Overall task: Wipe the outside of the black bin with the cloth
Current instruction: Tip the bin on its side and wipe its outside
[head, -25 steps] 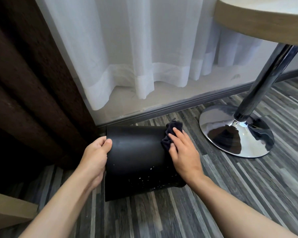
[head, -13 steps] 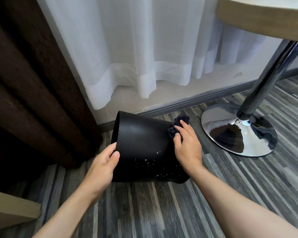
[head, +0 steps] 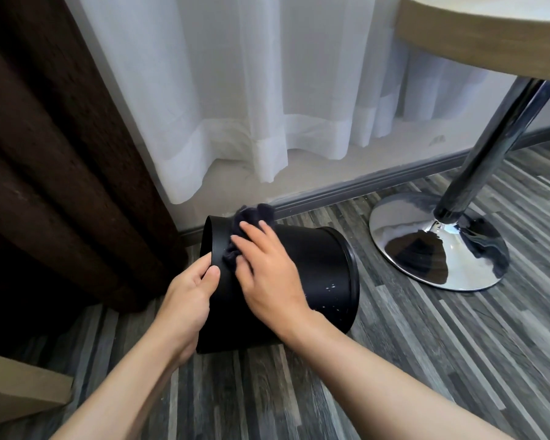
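Two bare forearms are reaching in from the bottom edge of the view. The left hand (head: 189, 295) is gripping the open rim of the round black plastic bin (head: 318, 268), thumb on the outer wall, fingers curling out of sight over the edge. The right hand (head: 269, 274) is lying flat and spread on the bin's upper side, pressing the crumpled dark navy cloth (head: 251, 217) against the wall near the rim; part of the cloth is bunching out past the fingertips. The hand's outline is blurring slightly.

The bin is lying tipped on its side on the grey striped wood-look floor (head: 426, 344), mouth to the left, base to the right. Pale specks are showing on its lower wall near the base.

Just right of the bin, the polished chrome disc base (head: 438, 249) of a table is sitting on the floor, its chrome column rising to a round light-wood tabletop (head: 489, 33). Behind the bin a sheer white curtain (head: 251, 90) is hanging above the skirting; a heavy dark brown curtain (head: 45, 154) is hanging at left.
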